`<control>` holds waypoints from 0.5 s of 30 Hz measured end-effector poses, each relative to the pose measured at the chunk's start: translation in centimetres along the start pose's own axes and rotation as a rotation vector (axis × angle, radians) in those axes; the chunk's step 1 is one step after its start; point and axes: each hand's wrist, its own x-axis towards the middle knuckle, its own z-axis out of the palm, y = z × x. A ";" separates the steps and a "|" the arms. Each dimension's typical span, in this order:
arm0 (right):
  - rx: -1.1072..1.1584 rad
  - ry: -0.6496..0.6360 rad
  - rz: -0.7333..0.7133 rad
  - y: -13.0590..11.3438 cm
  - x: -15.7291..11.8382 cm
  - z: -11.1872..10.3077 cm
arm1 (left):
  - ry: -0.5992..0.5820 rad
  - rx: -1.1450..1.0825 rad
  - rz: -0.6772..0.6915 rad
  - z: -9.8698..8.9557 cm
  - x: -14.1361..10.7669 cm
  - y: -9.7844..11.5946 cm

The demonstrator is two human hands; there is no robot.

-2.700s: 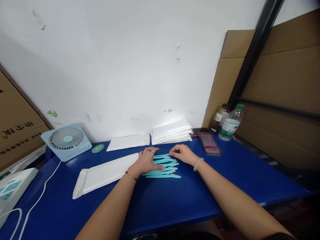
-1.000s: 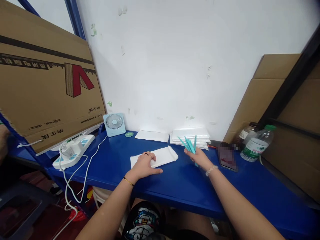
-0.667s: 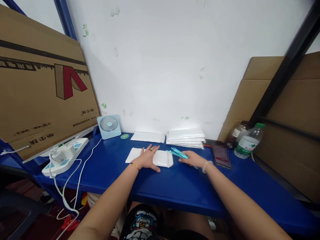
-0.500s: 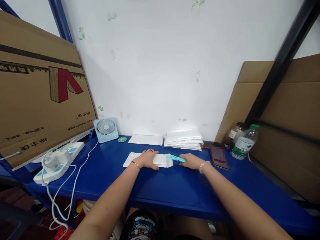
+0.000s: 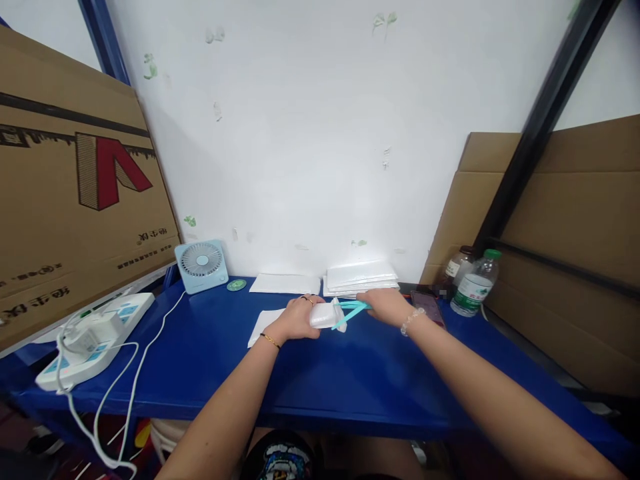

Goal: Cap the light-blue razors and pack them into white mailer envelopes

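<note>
My left hand point(image 5: 299, 319) grips a small white packet point(image 5: 324, 315), its fingers behind and its thumb in front. The packet looks wrapped in clear plastic, with a crumpled right end. In my right hand point(image 5: 383, 305) are thin teal strips point(image 5: 353, 308), closed between the fingers. They fan out in a V toward the packet's right end; whether they form one loop or are separate pieces I cannot tell. A flat white sheet or sleeve point(image 5: 261, 328) lies on the blue table point(image 5: 350, 380), partly under my left hand.
Along the wall are a flat white packet point(image 5: 285, 284) and a stack of white packets point(image 5: 360, 275). A light blue fan point(image 5: 202, 265), round green disc point(image 5: 237, 285) and power strip point(image 5: 100, 340) with cables stand left. A phone point(image 5: 426, 308) and bottles point(image 5: 475, 283) stand right.
My left hand has lifted the small packet and tilted it off the white sheet. The teal strips, earlier bunched together, now spread apart. My right hand has risen slightly.
</note>
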 end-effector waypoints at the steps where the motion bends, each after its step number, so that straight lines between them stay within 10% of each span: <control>1: 0.040 0.009 0.008 0.3 0.0 -0.7 | 0.007 0.010 0.005 0.0 0.0 0.1; 7: 1.072 0.073 0.134 1.2 -0.9 -0.6 | 0.077 0.085 -0.030 0.2 -0.7 -0.6; 10: 1.546 0.327 0.242 -0.5 -0.9 2.0 | 0.099 0.118 -0.058 0.6 -0.6 -0.7; 15: 1.547 0.536 0.236 -4.3 0.2 5.9 | 0.254 -0.368 -0.015 1.5 1.5 2.7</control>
